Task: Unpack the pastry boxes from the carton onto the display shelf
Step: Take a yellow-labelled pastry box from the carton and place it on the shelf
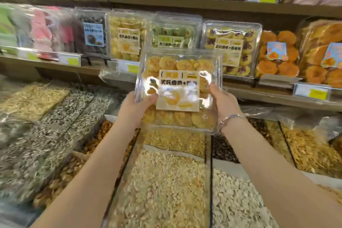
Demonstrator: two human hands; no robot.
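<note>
The wooden display shelf [262,97] carries clear boxes leaning upright side by side: yellow pastry box [124,38], green pastry box [173,32], purple-centred pastry box [232,48], orange pastry box [277,54].

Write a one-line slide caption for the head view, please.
Left hand and right hand hold a clear box of yellow pastries before the display shelf, above bulk seed bins.

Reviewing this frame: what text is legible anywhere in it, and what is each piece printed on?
"武氏曲奇+": on the label of the pastry box held in front; the characters after the plus are lost in glare.
Yellow word in braces above it: too blurred to read.
Labels on the shelf boxes: similar layout, too blurred to read.
Price tags on the shelf edge: unreadable.
</note>
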